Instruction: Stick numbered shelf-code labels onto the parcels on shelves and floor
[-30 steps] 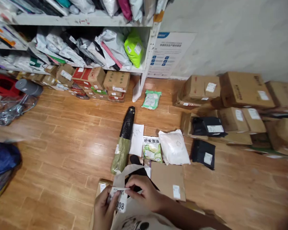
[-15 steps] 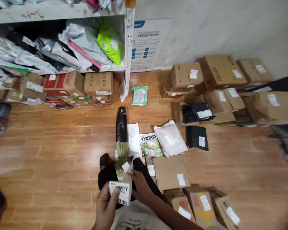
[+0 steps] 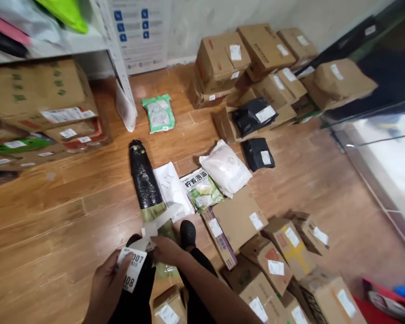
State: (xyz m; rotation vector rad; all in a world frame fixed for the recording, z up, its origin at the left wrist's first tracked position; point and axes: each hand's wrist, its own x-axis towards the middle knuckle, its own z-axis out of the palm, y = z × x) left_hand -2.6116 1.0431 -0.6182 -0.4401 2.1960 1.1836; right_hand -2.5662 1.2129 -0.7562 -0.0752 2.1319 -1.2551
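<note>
My left hand [image 3: 108,281] pinches a sheet of white numbered labels [image 3: 133,266], with 007 and 008 readable in part. From these a white paper strip [image 3: 162,218] runs up and to the right, its far end hanging loose. My right hand [image 3: 167,250] is closed at the near part of the strip, its fingertips partly hidden. Beneath both hands and between my feet lies a long parcel [image 3: 144,177] wrapped in black and olive film. Beside it are a flat white parcel [image 3: 174,189], a green printed bag [image 3: 202,191] and a puffy white parcel [image 3: 226,168].
Labelled cardboard boxes [image 3: 280,270] stand at my right, with more boxes [image 3: 222,60] along the wall. Two black parcels [image 3: 258,154] and a green-edged packet [image 3: 159,113] lie ahead. A shelf [image 3: 77,42] rises at the left; a glass panel [image 3: 384,180] stands at the right.
My view has turned to the right, bringing more boxes and the glass panel into sight. The right hand stays near the labels, and the strip's loose end now reaches further right.
</note>
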